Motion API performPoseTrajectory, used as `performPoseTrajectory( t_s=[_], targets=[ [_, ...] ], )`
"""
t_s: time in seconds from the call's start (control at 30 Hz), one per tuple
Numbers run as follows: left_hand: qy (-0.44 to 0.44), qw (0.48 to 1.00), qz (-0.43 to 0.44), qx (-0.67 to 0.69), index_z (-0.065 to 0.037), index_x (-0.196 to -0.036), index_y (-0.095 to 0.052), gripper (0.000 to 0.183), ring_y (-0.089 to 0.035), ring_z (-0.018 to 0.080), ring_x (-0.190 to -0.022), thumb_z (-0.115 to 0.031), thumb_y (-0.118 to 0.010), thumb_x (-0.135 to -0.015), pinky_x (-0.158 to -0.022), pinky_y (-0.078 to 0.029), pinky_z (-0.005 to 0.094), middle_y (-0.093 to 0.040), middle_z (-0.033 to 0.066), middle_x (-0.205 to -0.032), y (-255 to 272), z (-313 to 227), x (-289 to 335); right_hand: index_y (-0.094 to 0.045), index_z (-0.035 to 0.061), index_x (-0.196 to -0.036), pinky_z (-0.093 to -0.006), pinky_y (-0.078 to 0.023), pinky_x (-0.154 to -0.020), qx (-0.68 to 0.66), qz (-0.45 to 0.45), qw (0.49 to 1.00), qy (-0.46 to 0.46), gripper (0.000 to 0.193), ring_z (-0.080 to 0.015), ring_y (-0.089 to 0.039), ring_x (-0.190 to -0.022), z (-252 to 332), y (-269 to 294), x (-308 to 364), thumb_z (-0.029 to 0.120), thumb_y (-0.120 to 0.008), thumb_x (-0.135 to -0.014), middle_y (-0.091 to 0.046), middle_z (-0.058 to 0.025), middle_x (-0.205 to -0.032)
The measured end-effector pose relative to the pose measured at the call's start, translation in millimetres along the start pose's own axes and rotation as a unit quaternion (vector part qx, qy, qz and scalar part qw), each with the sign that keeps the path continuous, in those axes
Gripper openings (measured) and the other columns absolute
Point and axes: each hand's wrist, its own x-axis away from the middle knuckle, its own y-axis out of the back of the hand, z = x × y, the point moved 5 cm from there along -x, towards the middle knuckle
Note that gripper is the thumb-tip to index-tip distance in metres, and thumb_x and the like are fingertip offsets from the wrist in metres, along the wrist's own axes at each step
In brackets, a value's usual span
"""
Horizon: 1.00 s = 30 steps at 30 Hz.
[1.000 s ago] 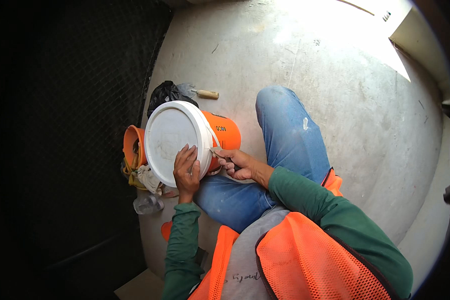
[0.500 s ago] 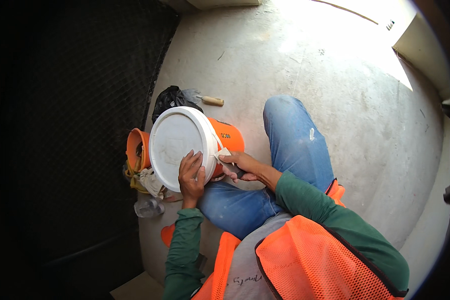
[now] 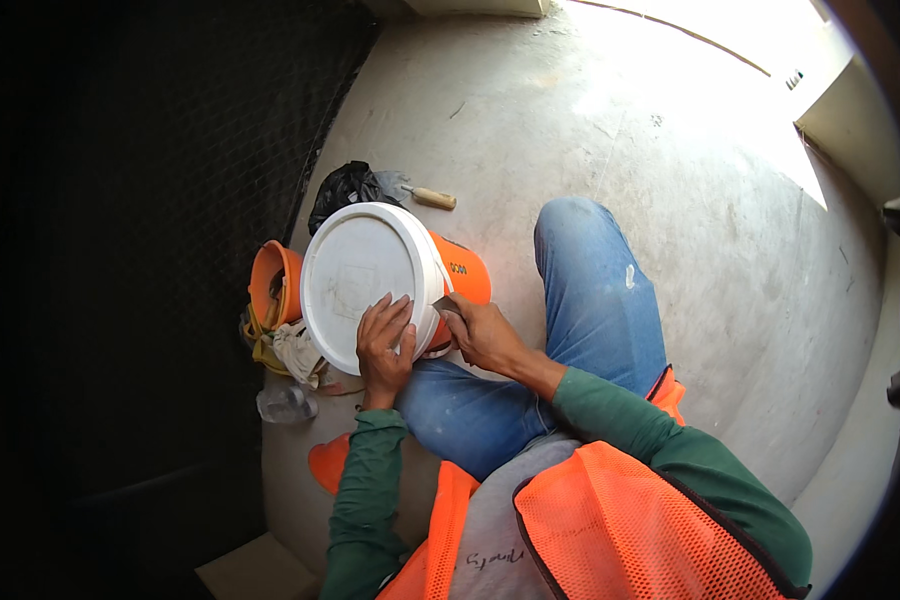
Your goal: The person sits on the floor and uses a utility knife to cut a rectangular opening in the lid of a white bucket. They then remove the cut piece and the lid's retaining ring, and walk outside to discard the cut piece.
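Note:
An orange bucket [image 3: 467,272] with a white lid [image 3: 355,265] stands in front of my folded leg; whether it is upright or tilted I cannot tell. My left hand [image 3: 384,350] lies on the lid near its right-hand rim, fingers stretched out over the surface. At that rim, my right hand [image 3: 485,335] is closed around a putty knife [image 3: 444,305]. Its flat metal blade meets the lid's edge beside the bucket's white handle, and the fingers cover most of the grip.
Behind the bucket are a black plastic bag [image 3: 346,190] and a wooden-handled tool [image 3: 432,198]. To the left sit a smaller orange bucket [image 3: 267,283], a whitish rag [image 3: 297,353] and a clear plastic container [image 3: 286,403]. Dark netting [image 3: 160,200] borders the concrete floor [image 3: 750,300].
My right hand has turned over, its back now up, and the blade has shifted along the lid's edge. The left hand stays on the lid. The view has moved slightly.

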Motion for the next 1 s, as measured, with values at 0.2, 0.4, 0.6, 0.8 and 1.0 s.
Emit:
performPoseTrajectory(
  t_s=[0.2,0.4,0.6,0.8,1.0],
  targets=[
    [0.000,1.000,0.000,-0.001,0.000,-0.124,-0.078,0.036,-0.061,0.0390,-0.137,-0.014,-0.064,-0.095,-0.119,-0.042,0.0508,-0.075,0.0143,-0.134,1,-1,0,-0.061,0.0105,-0.128,-0.0585,-0.056,-0.072,0.211,0.032,0.976,0.046,0.027,-0.0457,-0.073,-0.082,-8,1,-11,0.027,-0.057,-0.107,-0.074,-0.0248,-0.088],
    [-0.006,1.000,0.002,-0.002,0.000,-0.123,-0.079,0.034,-0.061,0.0382,-0.137,-0.014,-0.065,-0.095,-0.119,-0.042,0.0507,-0.075,0.0135,-0.133,1,1,0,-0.057,0.0135,-0.123,-0.0544,-0.056,-0.069,0.303,0.060,0.940,0.144,0.024,-0.0401,-0.074,-0.083,-2,10,-12,0.022,-0.060,-0.100,-0.074,-0.0170,-0.090],
    [-0.011,1.000,0.001,-0.001,0.000,-0.122,-0.080,0.033,-0.061,0.0377,-0.137,-0.016,-0.065,-0.097,-0.119,-0.042,0.0508,-0.075,0.0129,-0.133,3,1,0,-0.056,0.0114,-0.120,-0.0538,-0.055,-0.069,0.293,0.060,0.943,0.145,0.018,-0.0429,-0.071,-0.080,-12,8,-11,0.025,-0.057,-0.108,-0.071,-0.0171,-0.093],
    [-0.013,1.000,0.000,-0.007,0.000,-0.119,-0.081,0.032,-0.061,0.0373,-0.138,-0.017,-0.065,-0.097,-0.120,-0.040,0.0518,-0.075,0.0126,-0.133,3,1,-1,-0.057,0.0147,-0.124,-0.0532,-0.057,-0.071,0.296,0.053,0.945,0.129,0.023,-0.0402,-0.073,-0.083,-21,7,-6,0.023,-0.060,-0.103,-0.072,-0.0164,-0.097],
    [-0.007,1.000,0.004,0.002,0.000,-0.118,-0.081,0.032,-0.060,0.0375,-0.138,-0.017,-0.065,-0.097,-0.121,-0.040,0.0523,-0.075,0.0128,-0.133,3,3,0,-0.056,0.0134,-0.123,-0.0531,-0.057,-0.069,0.269,0.033,0.951,0.149,0.021,-0.0415,-0.073,-0.080,-16,7,-7,0.025,-0.059,-0.105,-0.072,-0.0174,-0.093]
  ],
)
